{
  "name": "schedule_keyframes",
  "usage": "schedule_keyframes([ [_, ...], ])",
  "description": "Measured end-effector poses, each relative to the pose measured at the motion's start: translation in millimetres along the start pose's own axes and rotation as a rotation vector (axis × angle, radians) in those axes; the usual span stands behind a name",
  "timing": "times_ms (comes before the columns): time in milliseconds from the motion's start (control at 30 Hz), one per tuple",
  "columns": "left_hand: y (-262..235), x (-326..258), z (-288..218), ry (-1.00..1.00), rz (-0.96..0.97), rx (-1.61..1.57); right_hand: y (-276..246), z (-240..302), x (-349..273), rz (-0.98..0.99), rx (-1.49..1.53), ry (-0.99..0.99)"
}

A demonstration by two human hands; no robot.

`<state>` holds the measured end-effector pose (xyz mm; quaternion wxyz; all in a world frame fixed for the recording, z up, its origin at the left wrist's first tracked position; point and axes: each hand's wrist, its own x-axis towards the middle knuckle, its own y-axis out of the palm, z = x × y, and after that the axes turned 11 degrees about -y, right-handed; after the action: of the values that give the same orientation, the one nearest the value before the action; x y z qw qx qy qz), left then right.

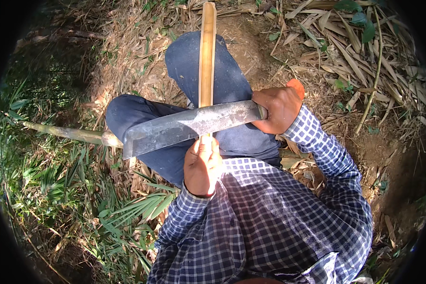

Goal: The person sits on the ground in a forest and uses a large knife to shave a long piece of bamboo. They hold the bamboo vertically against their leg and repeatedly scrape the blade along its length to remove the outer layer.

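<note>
While our left hand [202,165] grips the bamboo strip [207,57] at its near end, our right hand [279,110] clasps the machete [189,127] handle, blade lying across the strip just beyond the left hand.

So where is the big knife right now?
In the head view, the big knife is in the middle, lying crosswise over the bamboo strip. The right hand grips its handle, and the left hand holds the strip just below the blade.

Pale yellow bamboo strip [207,52], dull grey machete blade [189,125], orange handle [297,86], blue-and-white checked shirt [270,213], dark blue trousers [222,80].
</note>
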<state>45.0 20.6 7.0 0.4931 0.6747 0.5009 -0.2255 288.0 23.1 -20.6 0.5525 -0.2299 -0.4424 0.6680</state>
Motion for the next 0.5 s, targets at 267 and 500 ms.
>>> schedule_keyframes([
  [267, 2.4, -4.5, 0.5, 0.013, -0.027, 0.055, -8.5, -33.6, 28.1, -0.025, -0.051, 0.248],
  [500, -7.4, -3.6, 2.3, -0.006, 0.014, 0.053, -6.5, -42.8, 28.1, 0.016, -0.087, 0.188],
])
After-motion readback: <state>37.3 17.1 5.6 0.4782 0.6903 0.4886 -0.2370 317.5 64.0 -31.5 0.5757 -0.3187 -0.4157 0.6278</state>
